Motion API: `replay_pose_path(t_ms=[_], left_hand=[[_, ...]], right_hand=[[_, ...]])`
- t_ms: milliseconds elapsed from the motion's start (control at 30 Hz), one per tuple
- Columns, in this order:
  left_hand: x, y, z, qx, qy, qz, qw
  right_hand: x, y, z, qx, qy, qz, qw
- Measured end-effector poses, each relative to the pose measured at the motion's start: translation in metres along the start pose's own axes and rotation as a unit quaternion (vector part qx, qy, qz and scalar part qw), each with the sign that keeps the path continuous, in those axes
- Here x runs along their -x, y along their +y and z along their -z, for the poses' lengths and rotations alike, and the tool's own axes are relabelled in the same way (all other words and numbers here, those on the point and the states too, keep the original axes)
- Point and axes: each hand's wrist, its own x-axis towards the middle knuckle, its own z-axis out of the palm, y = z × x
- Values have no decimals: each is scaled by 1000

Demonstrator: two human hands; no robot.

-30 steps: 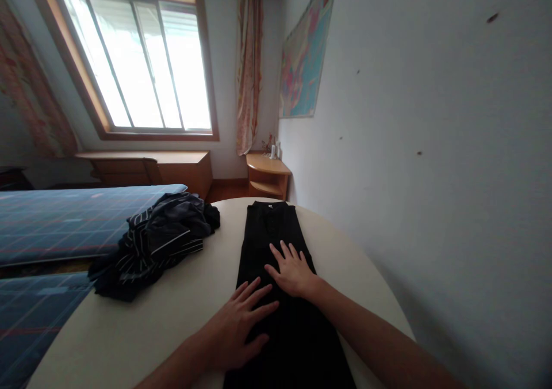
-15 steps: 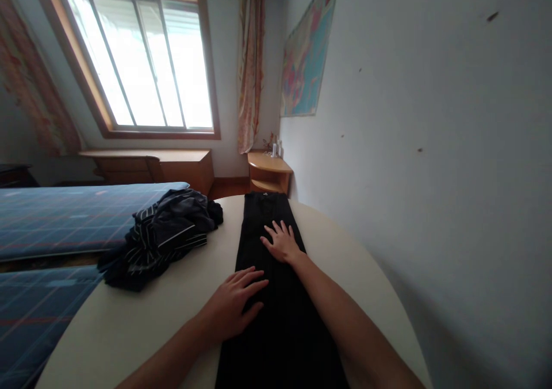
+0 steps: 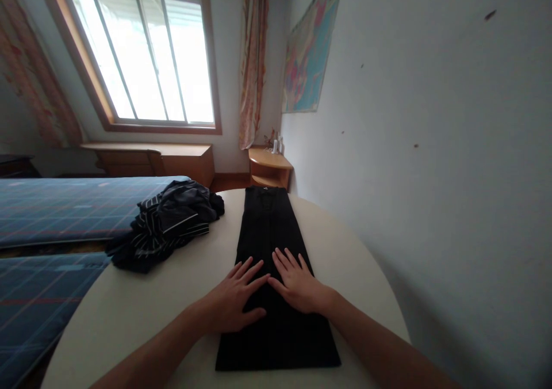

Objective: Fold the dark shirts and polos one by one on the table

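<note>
A black garment [image 3: 269, 228], folded into a long strip, lies lengthwise on the round cream table [image 3: 357, 274]. Its narrower end is at the far edge and its wider straight end is close to me. My left hand [image 3: 233, 300] rests with spread fingers on the garment's left side. On its right side, my right hand [image 3: 297, 282] lies flat, fingers also spread. The two hands are side by side over the middle and near part, and neither grips the cloth.
A heap of dark, white-striped clothes [image 3: 172, 222] sits on the table's left edge. Beyond it is a blue plaid mattress [image 3: 64, 210]. A wall [image 3: 431, 205] rises along the right. A small corner shelf [image 3: 269, 159] stands at the back.
My right hand has slid back towards me along the garment, now level with the left. My view has shifted, and the garment's near end has come into sight.
</note>
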Motion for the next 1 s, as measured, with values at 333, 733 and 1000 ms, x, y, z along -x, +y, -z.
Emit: replay_pose_path(t_ms=[333, 733, 1000], left_hand=[[-2, 14, 20, 32, 23, -6, 999], [16, 63, 30, 0, -33, -73, 997], [11, 61, 26, 0, -11, -42, 999]], right_hand=[[-1, 3, 3, 0, 35, 32, 999], [33, -8, 41, -52, 31, 171, 983], [48, -25, 39, -50, -36, 234, 970]])
